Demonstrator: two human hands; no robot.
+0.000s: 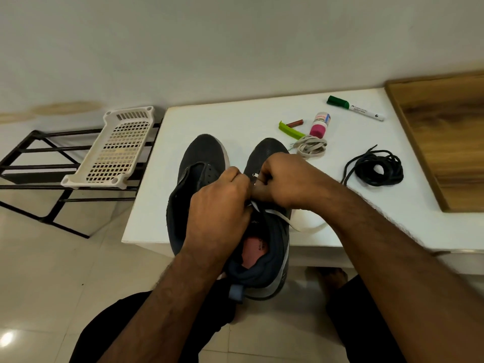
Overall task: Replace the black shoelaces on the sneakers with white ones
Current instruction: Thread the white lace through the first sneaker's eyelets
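On a white table (235,119), two dark sneakers are set side by side, and the right sneaker (269,231), overhanging the near edge, is being threaded with a white lace (301,226). The lace is pinched by the curled fingers of both the left hand (220,200) and the right hand (282,179) over the eyelets. A coiled white lace (311,146) and bundled black laces (377,167) are laid further right.

White wall (209,43), glossy tiled floor (39,271).

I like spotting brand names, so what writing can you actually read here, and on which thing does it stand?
Nothing reads whole.
Green marker: dark print on the white barrel, too small to read.
Pink-capped tube: label blurred.
Right sneaker: tongue print half hidden by the left hand.
Its pink insole: dark marks, unreadable.
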